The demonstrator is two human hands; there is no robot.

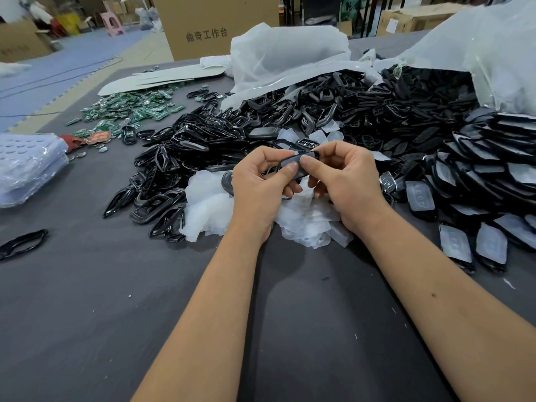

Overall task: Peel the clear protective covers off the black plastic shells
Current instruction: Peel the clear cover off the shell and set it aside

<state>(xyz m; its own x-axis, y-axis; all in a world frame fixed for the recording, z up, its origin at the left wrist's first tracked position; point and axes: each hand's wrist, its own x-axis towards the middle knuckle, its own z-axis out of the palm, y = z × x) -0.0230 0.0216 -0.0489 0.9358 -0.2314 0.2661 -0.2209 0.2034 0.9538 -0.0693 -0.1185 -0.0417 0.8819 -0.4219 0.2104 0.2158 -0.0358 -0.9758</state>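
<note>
Black plastic shell (295, 166) held above the table, between both hands, over a heap of peeled clear covers (304, 219). Left hand (261, 184) curled round shell's left end, thumb pressed on the front face. Right hand (345, 181) pinching the right end, thumb on the face beside the left thumb, thumb tips nearly touching. Fingers of both hands wrapped behind, mostly hidden. Long axis roughly left-right, right end tilted up and away; broad face turned toward the camera. Face looks greyish and matte, so film probably still on; cannot tell if an edge is lifted.

Grey cloth table (116, 314) underneath. Large pile of black shells and frames (290, 120) just beyond the hands, spilling from white plastic bags (290, 53). To the right, shells with covers still on (478, 181), overlapping in rows. Far left, scatter of green circuit boards (130, 111); near that, stack of clear blister trays (26, 166) at the table's left edge. One loose black frame (23, 243) lying apart, near left. Cardboard box (214, 24) standing behind the table.
</note>
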